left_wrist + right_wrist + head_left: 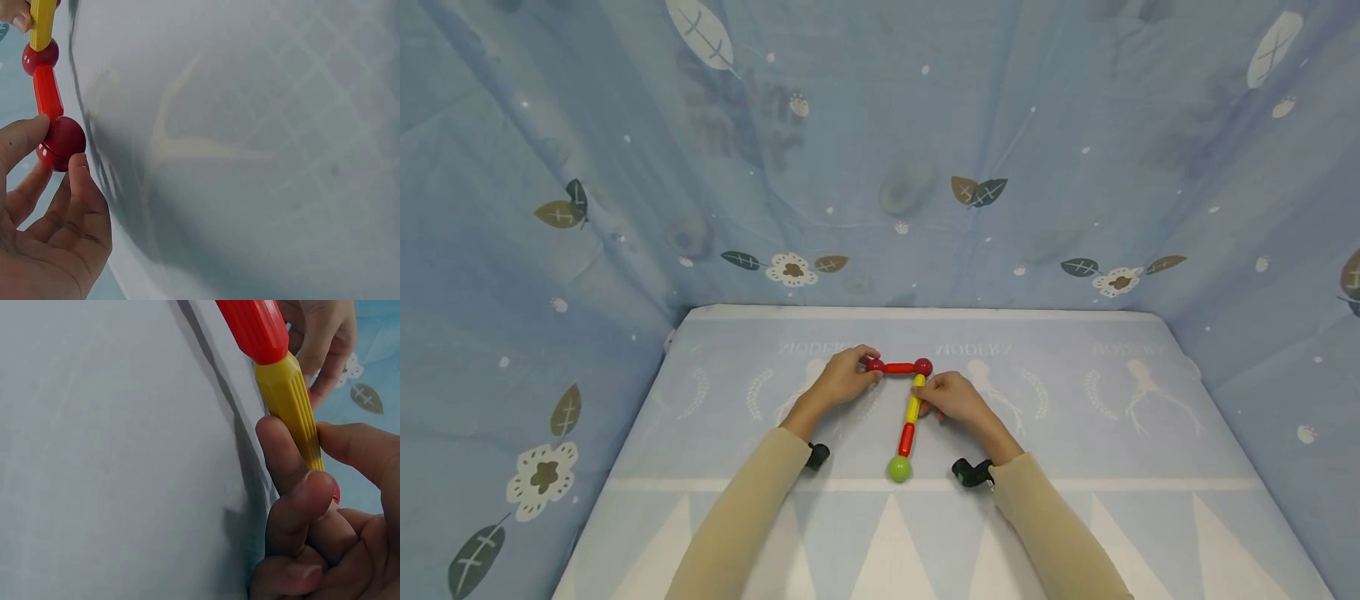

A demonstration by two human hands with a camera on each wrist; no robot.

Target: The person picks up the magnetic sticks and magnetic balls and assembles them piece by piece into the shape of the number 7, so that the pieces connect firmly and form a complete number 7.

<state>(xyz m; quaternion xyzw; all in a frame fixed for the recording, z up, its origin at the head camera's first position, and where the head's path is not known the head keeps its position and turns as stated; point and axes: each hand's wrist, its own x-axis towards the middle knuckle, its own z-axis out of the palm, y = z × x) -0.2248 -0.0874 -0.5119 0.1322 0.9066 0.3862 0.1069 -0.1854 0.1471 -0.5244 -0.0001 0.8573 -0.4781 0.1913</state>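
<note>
A chain of toy rods and balls spans both hands over the table. At its left end is a dark red ball (65,136), pinched between the thumb and fingers of my left hand (845,377). From it a red rod (898,368) runs right to a second dark red ball (923,367). A yellow rod (290,406) joins that ball, and my right hand (953,396) pinches it between thumb and fingers. Below the yellow rod come another red rod (906,440) and a light green ball (898,468) at the near end.
The pale patterned table (1075,417) lies under the hands, with blue patterned cloth (880,150) rising behind and at both sides. Black wrist cameras sit beside the left wrist (817,456) and the right wrist (972,472).
</note>
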